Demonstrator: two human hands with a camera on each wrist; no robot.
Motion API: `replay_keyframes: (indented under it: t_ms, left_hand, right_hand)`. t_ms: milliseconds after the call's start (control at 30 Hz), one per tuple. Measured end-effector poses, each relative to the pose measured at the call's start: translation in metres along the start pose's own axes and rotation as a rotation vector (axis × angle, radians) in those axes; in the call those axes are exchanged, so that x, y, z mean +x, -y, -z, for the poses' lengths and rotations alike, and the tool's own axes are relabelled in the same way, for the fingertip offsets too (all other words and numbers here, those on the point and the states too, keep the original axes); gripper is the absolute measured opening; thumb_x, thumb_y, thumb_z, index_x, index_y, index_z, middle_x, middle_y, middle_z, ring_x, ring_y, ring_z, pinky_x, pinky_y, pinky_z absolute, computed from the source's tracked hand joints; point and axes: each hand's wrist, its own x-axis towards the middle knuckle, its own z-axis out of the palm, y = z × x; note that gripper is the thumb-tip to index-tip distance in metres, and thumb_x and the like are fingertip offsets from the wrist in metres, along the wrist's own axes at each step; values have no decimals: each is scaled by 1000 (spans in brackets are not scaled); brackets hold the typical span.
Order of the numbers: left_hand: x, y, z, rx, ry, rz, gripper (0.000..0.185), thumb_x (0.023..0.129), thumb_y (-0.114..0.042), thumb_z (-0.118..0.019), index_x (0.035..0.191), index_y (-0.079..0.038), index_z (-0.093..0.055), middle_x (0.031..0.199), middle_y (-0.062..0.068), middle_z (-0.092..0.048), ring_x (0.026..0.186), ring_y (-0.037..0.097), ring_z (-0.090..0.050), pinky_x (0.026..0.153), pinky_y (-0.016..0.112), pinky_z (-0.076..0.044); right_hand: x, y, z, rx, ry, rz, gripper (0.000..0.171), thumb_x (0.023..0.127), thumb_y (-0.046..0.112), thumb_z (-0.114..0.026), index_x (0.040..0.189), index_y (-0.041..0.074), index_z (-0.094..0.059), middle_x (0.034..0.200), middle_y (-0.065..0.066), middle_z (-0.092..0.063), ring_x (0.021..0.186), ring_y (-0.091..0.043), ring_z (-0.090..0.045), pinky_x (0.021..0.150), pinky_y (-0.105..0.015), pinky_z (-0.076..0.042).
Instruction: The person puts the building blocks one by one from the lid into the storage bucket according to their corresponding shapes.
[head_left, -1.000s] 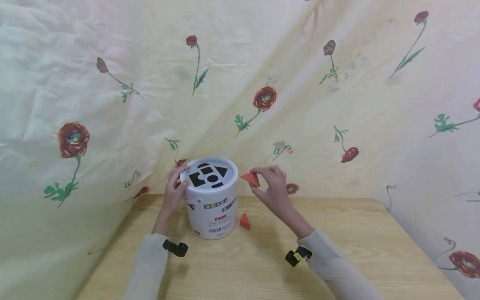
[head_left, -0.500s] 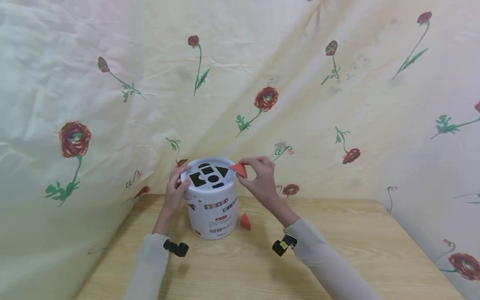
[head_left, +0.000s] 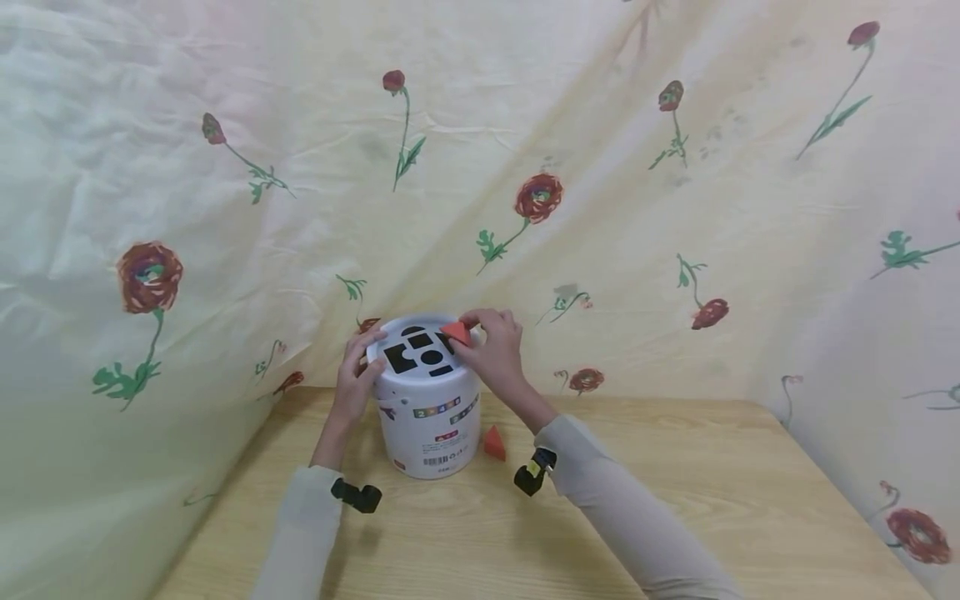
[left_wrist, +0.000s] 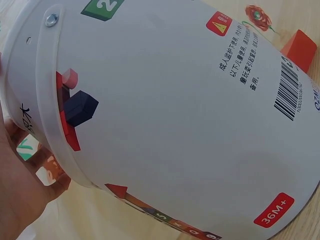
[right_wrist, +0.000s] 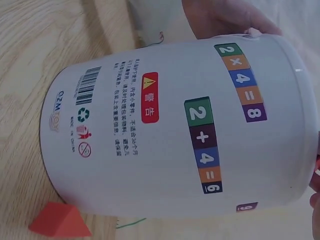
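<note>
1. The right hand (head_left: 491, 346) pinches a red triangular block (head_left: 455, 332) between thumb and fingertips, fingers curled round it, holding it at the far right edge of the tub's lid (head_left: 420, 350), over or right at the triangular hole; how well it lines up cannot be told.
2. The left hand (head_left: 357, 375) wraps the upper left side of the white shape-sorter tub (head_left: 429, 408), fingers curled against the rim, steadying it upright on the wooden surface (head_left: 675, 500).
3. The lid's other black cut-outs, among them a square, a circle and a slot, lie open just beside the block.
4. A second red block (head_left: 493, 442) rests on the surface just beside the tub's base on the right, apart from both hands.
5. Judged from this, the step in hand is fitting the held block to its hole. The next move calls for turning the block until its edges match the opening, then letting it drop while the left hand keeps the tub from shifting.
</note>
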Motion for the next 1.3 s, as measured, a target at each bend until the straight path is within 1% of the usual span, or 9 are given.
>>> replay_keyframes:
  t_ms: [200,400,533,700,867,1067,1167,1300]
  left_hand:
    - [1,-1,-2,0,2,4,52,100,-16,-49,149,-3,-47,166,12,-26,152,34,-25,123,60,-26]
    - [3,-2,-2,-7,-3,5,52,99,-18,-50,149,-4,-48,165,12,-28,149,33,-29,122,59,-28]
    - [5,-2,-2,-18,-8,0,52,98,-18,-51,148,-4,-48,166,13,-27,147,34,-32,121,59,-31]
    - [6,-1,-2,-20,-13,-10,52,98,-16,-52,147,-3,-49,165,15,-28,147,34,-32,120,59,-31]
    - [7,0,-1,-22,-9,-16,51,98,-16,-51,147,-3,-49,165,14,-27,149,35,-29,120,60,-31]
    - [8,1,0,-17,-5,4,53,98,-18,-50,149,-4,-48,166,12,-26,154,35,-21,122,61,-27]
    - [8,1,0,-16,-2,8,53,98,-18,-50,149,-4,-47,165,12,-27,153,35,-22,122,60,-27]
    - [9,0,1,-17,2,14,52,99,-16,-50,149,-4,-47,165,12,-28,150,35,-27,121,59,-28]
  right_hand:
    - [6,0,-7,7,4,-85,28,87,19,-81,111,9,-70,109,-8,-70,106,-26,-48,93,-42,-32]
    - [13,3,-11,-9,23,-159,31,86,23,-82,112,10,-70,110,-8,-70,107,-26,-48,92,-43,-34]
    - [18,4,-14,-32,37,-197,33,85,27,-82,112,11,-71,109,-8,-69,106,-26,-47,89,-41,-36]
    - [23,3,-17,-40,54,-231,32,85,27,-82,111,12,-70,108,-8,-68,107,-26,-46,88,-40,-36]
    - [26,3,-19,-30,64,-238,33,85,29,-82,110,11,-70,107,-8,-68,106,-26,-45,88,-40,-34]
    - [30,2,-22,-24,72,-247,32,84,29,-83,108,10,-70,103,-8,-67,105,-26,-44,87,-40,-33]
    - [32,1,-22,-31,84,-230,33,85,29,-82,109,9,-72,101,-9,-69,104,-26,-45,89,-41,-31]
    - [34,1,-22,-52,107,-201,34,85,28,-82,111,8,-75,99,-9,-71,101,-26,-45,89,-41,-28]
